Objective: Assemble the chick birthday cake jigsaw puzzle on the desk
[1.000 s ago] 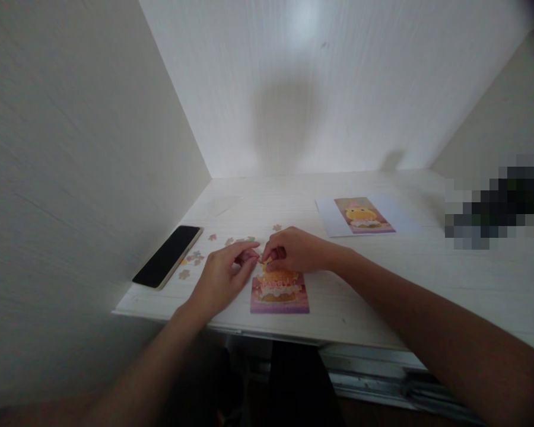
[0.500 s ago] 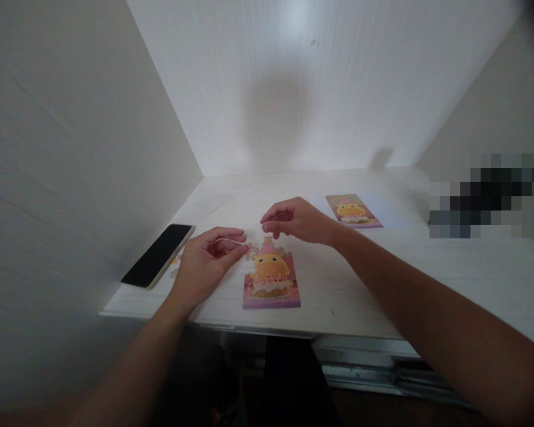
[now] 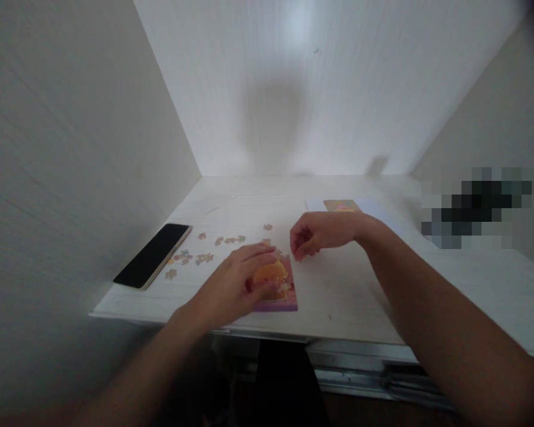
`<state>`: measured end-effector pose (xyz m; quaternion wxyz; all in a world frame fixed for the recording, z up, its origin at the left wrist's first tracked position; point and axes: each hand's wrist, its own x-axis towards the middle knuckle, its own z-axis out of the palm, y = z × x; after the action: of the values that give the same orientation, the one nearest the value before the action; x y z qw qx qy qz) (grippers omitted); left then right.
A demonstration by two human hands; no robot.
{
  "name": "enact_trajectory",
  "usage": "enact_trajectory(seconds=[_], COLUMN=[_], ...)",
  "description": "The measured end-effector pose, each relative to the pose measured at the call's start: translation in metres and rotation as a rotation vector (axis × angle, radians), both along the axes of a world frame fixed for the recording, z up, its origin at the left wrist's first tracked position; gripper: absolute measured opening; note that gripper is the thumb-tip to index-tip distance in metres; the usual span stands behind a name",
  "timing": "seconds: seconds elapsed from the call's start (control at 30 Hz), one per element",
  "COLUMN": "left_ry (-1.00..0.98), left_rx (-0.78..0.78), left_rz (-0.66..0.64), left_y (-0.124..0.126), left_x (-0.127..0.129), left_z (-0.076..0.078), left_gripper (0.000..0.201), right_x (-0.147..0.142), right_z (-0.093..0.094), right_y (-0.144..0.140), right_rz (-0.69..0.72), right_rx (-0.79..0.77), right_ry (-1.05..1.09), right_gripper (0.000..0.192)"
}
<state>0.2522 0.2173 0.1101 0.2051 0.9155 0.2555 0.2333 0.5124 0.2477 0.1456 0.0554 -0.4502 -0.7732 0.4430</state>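
Note:
My left hand [image 3: 244,276] lies over a partly assembled jigsaw puzzle [image 3: 273,274], its fingers stretched out and hiding much of the left side. The puzzle shows a yellow cartoon figure and a cake on a pink-purple ground. Just right of its upper edge, my right hand [image 3: 318,233] is closed in a pinch close to the tabletop; whatever lies between the fingertips is too small to make out. Loose puzzle pieces [image 3: 204,258] are scattered left of the puzzle, and a single piece [image 3: 267,227] lies beyond it.
A phone [image 3: 153,256] with a dark screen lies by the left wall. Behind my right wrist is a reference picture [image 3: 340,205], partly covered, on a white sheet [image 3: 374,204]. A blurred-out dark object [image 3: 476,207] stands at the right. The table's front edge [image 3: 267,337] runs close to me.
My left hand has moved right and onto the puzzle, uncovering loose pieces. My right hand has come from above the puzzle's top to its right side, lower and nearer me.

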Motion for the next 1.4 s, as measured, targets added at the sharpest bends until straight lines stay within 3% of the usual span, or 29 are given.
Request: enact_trajectory(seconds=[0.1, 0.2, 0.33, 0.53, 0.67, 0.83, 1.0, 1.4], left_ry=[0.140, 0.183, 0.172, 0.037, 0.060, 0.100, 0.076, 0.046], left_rx=[0.078, 0.158, 0.235, 0.235, 0.264, 0.268, 0.241, 0.237], left_rz=[-0.095, -0.086, -0.026, -0.010, -0.037, -0.069, -0.045, -0.068], left_y=[-0.006, -0.006, -0.002, 0.003, 0.006, 0.011, 0.013, 0.010], left_x=[0.000, 0.003, 0.005, 0.005, 0.004, 0.004, 0.006, 0.000], left_z=[-0.004, -0.003, -0.003, -0.020, -0.025, -0.030, -0.036, -0.031], left_gripper=[0.046, 0.043, 0.040, 0.041, 0.043, 0.049, 0.062, 0.056], right_x=[0.008, 0.000, -0.032, -0.080, -0.093, -0.096, -0.096, -0.110], right_z=[0.003, 0.002, -0.007, -0.030, -0.030, -0.025, -0.025, -0.018], right_y=[-0.006, -0.022, -0.061, -0.095, -0.091, -0.079, -0.070, -0.070], right_rz=[0.001, -0.167, -0.558, -0.757, -0.897, -0.997, -1.042, -1.121], right_rx=[-0.075, 0.138, 0.492, 0.562, 0.500, 0.314, 0.218, 0.154], right_ry=[-0.203, -0.323, -0.341, -0.291, -0.295, -0.295, -0.305, -0.215], right_gripper=[0.010, 0.012, 0.015, 0.029, 0.033, 0.029, 0.024, 0.021])
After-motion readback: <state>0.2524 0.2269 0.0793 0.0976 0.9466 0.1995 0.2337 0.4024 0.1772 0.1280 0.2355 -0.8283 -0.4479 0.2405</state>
